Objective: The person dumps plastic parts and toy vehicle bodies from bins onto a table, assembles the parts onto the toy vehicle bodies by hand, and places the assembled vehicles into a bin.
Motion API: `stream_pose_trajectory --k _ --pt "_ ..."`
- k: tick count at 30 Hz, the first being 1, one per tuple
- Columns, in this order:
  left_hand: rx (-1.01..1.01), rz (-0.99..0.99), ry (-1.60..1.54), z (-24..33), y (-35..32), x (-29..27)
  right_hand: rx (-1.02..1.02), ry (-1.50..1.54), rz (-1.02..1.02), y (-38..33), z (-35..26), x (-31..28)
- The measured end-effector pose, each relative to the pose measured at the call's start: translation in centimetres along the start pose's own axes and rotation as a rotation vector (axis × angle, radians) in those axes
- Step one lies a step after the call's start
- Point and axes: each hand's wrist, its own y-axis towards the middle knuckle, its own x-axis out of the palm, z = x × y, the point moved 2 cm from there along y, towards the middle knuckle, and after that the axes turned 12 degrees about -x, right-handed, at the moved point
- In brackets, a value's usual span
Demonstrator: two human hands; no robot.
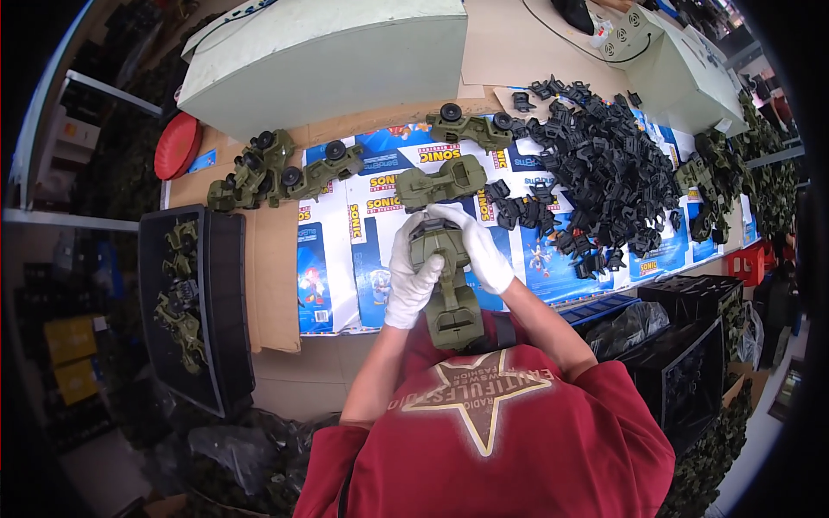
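Both hands wear white gloves and hold an olive-green toy vehicle body [454,321] at the table's near edge, its long side pointing toward my chest. My left hand [411,278] grips its left side, with the thumb pressed on top. Fingers of my right hand [485,255] wrap the far right end. A dark piece shows at that far end, partly hidden by the gloves. Just beyond lies another olive-green toy vehicle body [442,180] without wheels. Small black plastic parts [522,207] sit to its right.
A big heap of black plastic parts [600,160] covers the right of the table. Wheeled green toy vehicles [324,171] lie at left, near a red dish [178,145]. A black crate [231,302] holds more vehicles. A pale metal housing [332,73] stands behind.
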Motion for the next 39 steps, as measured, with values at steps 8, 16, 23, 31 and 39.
stream_pose_trajectory --k 8,16,23,31,39 --pt "0.182 0.143 0.378 0.9 -0.5 -1.1 0.021 -0.194 0.135 -1.0 0.3 2.4" --pt "-0.141 0.849 0.085 0.0 0.2 -13.3 0.241 -0.602 0.102 -4.4 8.0 -3.8" --pt "0.17 1.518 -0.177 20.8 -5.4 -31.9 0.556 -0.606 0.126 -6.5 5.5 -8.6" --pt "0.183 0.687 0.795 9.9 5.7 -18.9 0.599 -0.613 0.341 -9.1 7.5 -9.9" --pt "-0.063 -0.134 1.964 0.8 15.3 2.2 0.417 -0.754 0.316 -7.6 5.2 -10.9"
